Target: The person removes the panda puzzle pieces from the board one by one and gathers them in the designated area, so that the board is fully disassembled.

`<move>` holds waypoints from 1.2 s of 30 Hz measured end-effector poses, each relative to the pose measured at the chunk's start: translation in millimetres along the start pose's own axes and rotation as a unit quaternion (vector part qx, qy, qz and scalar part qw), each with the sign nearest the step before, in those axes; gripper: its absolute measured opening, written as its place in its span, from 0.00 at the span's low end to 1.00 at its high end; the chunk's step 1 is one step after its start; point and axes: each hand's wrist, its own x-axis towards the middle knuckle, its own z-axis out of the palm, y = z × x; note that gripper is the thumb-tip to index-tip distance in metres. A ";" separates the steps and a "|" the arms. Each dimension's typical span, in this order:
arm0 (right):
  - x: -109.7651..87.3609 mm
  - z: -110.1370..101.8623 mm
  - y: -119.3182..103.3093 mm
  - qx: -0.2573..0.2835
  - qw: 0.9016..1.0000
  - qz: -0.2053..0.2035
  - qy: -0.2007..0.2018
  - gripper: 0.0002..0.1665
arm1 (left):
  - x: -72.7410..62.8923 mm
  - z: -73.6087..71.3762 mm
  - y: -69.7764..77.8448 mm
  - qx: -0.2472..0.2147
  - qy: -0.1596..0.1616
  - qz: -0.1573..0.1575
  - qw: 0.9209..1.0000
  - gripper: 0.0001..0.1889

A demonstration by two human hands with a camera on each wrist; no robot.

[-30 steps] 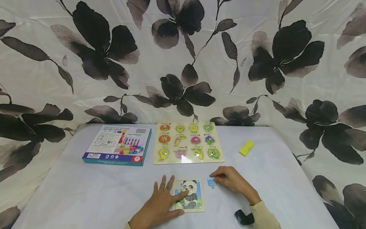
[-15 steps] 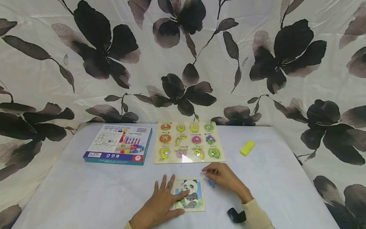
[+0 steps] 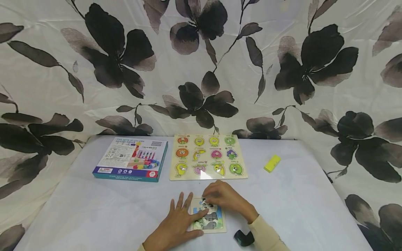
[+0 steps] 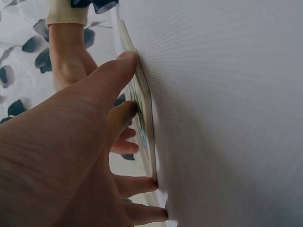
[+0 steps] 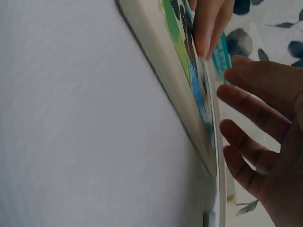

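A small framed panda jigsaw puzzle [image 3: 209, 223] lies on the white cloth in front of the person. The left hand [image 3: 176, 223] rests on its left side, fingers spread, with a finger across the picture and the thumb near the lower edge. Over the puzzle's top edge is the right hand [image 3: 227, 198], its fingertips bent down at the panda's head and hiding part of it. The right wrist view shows that hand's loosely bent, parted fingers [image 5: 253, 101], with no piece visible between them. Low in that view, a small blue-grey edge [image 5: 209, 219] lies on the cloth.
Behind the puzzle lies a wooden fruit board [image 3: 207, 176]. To its left is a boxed bead set [image 3: 130, 160]; a yellow block [image 3: 272, 163] lies at the right. A black device [image 3: 244, 238] sits by the right wrist. Flowered fabric [image 3: 201, 69] hangs behind the table.
From beside the loose blue jigsaw piece, the right hand has moved left onto the puzzle's top. The hand now covers that piece's spot in the head view. The left hand stays put.
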 end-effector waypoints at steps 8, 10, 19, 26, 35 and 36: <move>1.9 8.1 -6.4 -0.056 0.998 0.002 -0.025 0.07 | 0.6 -0.7 0.3 -0.008 -0.020 -0.007 1.000 0.32; 1.8 8.9 -6.8 -0.056 0.998 0.003 -0.025 0.07 | 1.0 -0.7 0.0 -0.008 -0.023 -0.008 1.000 0.32; 2.4 9.9 -8.4 -0.060 0.998 0.011 -0.021 0.07 | 2.0 -0.9 0.1 -0.003 -0.019 -0.009 1.000 0.31; 1.9 11.4 -10.0 -0.057 0.998 0.023 -0.021 0.11 | 0.1 0.1 1.4 -0.003 -0.006 -0.003 1.000 0.31; -0.7 8.8 -9.5 -0.034 0.999 0.018 -0.013 0.15 | 0.5 -0.7 0.3 0.002 0.004 0.007 1.000 0.31; -1.1 8.6 -9.3 -0.031 0.999 0.019 -0.014 0.16 | 0.3 -0.9 0.3 0.001 0.003 0.007 1.000 0.31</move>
